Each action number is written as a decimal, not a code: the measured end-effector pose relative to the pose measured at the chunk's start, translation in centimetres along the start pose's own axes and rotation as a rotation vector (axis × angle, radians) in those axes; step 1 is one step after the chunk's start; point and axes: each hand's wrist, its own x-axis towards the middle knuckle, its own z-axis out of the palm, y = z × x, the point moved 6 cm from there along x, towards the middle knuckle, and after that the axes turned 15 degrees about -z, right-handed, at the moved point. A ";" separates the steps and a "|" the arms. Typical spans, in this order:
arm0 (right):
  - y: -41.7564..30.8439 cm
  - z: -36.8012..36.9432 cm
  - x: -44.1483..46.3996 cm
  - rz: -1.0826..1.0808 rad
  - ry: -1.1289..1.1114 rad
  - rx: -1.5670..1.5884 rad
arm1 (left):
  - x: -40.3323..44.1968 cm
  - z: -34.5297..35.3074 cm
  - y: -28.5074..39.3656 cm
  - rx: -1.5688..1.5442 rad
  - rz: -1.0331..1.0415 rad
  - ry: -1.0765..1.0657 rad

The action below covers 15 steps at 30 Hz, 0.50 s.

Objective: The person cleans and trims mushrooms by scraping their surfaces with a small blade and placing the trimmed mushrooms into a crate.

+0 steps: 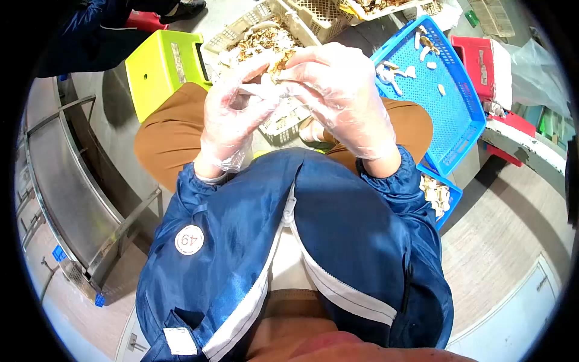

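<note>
In clear plastic gloves, my left hand (232,117) and my right hand (350,96) meet in front of my chest. Between their fingertips is a small brown and whitish piece (276,65), perhaps a mushroom; the fingers cover much of it. Both hands are closed in a pinch around it. Below and beyond them stands a cream plastic crate (304,33) with many brown and white pieces (265,43) of a similar look. To the right of my right hand, a blue perforated tray (449,114) bears several white, elongated pieces (395,75).
A lower blue bin (446,216) holds pale pieces. A lime-green stool (158,72) stands at left, a red stool (473,63) at right. More crates (319,15) are at the back. A metal frame (69,175) runs along the left. Another person's dark-clothed leg (90,42) is at upper left.
</note>
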 end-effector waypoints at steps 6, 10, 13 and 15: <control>-1.1 0.3 -0.2 0.064 -0.042 -0.168 | -0.1 0.7 0.4 -0.046 0.040 0.039; -1.0 -0.1 -0.9 -0.024 0.121 -0.216 | -0.1 0.5 0.5 0.030 0.054 0.089; -0.3 -2.1 -1.2 -0.002 0.183 -0.266 | 0.0 -0.2 0.3 -0.031 0.037 0.102; 0.8 -3.1 -1.9 -0.007 0.251 -0.354 | 0.1 -0.9 0.1 -0.068 0.013 0.108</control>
